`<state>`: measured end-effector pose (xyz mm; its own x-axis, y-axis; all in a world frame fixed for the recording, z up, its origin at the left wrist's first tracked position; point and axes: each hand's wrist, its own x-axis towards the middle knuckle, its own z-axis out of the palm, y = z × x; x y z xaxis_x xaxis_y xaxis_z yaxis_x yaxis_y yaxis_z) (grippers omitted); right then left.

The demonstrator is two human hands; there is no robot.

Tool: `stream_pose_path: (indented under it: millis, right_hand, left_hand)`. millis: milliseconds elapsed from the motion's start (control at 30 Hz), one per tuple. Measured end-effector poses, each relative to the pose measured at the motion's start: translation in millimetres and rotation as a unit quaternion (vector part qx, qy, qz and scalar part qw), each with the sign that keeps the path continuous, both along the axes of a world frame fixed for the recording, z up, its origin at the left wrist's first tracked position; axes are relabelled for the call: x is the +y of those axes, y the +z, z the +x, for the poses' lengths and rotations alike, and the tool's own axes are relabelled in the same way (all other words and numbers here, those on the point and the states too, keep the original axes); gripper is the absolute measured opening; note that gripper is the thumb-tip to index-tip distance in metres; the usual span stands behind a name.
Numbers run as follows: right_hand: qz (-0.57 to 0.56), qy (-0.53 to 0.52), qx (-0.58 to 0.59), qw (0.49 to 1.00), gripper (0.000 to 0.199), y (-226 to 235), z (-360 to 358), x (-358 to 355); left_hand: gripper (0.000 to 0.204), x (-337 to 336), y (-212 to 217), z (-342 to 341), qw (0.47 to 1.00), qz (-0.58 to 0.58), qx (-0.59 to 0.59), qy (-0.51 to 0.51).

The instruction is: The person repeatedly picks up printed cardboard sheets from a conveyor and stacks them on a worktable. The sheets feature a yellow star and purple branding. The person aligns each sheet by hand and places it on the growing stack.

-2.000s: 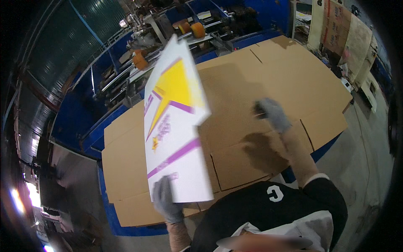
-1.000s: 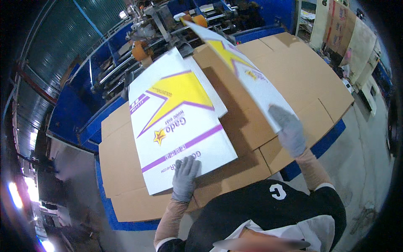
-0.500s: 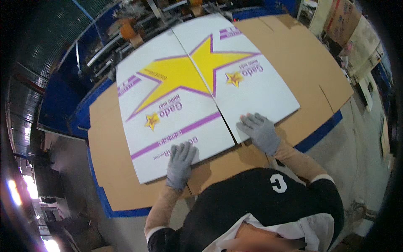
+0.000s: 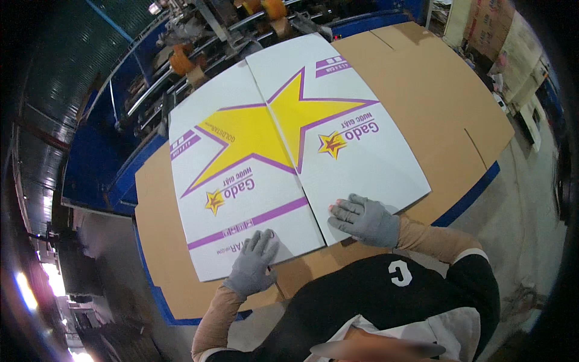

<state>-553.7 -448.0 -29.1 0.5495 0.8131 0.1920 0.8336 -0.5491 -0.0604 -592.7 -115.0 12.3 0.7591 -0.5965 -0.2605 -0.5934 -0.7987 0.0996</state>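
Note:
A large white cardboard sheet (image 4: 289, 151) printed with a yellow star and purple stripes lies flat and unfolded on a stack of brown cardboard (image 4: 434, 102). A crease runs down its middle. My left hand (image 4: 253, 265), in a grey glove, rests flat with spread fingers on the sheet's near left edge. My right hand (image 4: 365, 220), also gloved in grey, presses flat on the near edge of the sheet's right half. Neither hand grips anything.
The brown cardboard stack lies on a blue table (image 4: 470, 190). Behind it stands a blue machine with metal rollers and orange wheels (image 4: 181, 60). Stacked cartons (image 4: 503, 36) stand at the far right. Grey concrete floor (image 4: 525, 235) lies to the right.
The printed sheet, held upright and folded two seconds ago, was opened and laid flat on the brown stack. Both hands moved to its near edge and now press on it.

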Motion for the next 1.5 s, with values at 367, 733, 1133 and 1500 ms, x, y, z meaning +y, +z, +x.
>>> stream_pose_path:
  millis: [367,733,1133,1500]
  right_hand:
    - [0.259,-0.328,-0.089,0.904,0.025,-45.7,231.4,-74.4]
    - [0.198,-0.477,0.160,0.841,0.060,-35.9,452.9,-84.0]
    - [0.218,-0.437,0.337,0.805,0.067,-0.3,383.1,-114.8]
    - [0.293,-0.393,0.494,0.718,0.059,-21.8,239.8,-144.4]
  left_hand:
    - [0.037,-80.4,-26.9,294.8,0.548,-0.669,0.318,0.390]
    - [0.035,-121.7,6.8,361.4,0.744,-0.565,0.056,0.353]
    - [0.040,-117.7,-24.2,324.2,0.514,-0.686,0.343,0.383]
    - [0.032,-127.5,-18.7,255.6,0.595,-0.628,0.333,0.376]
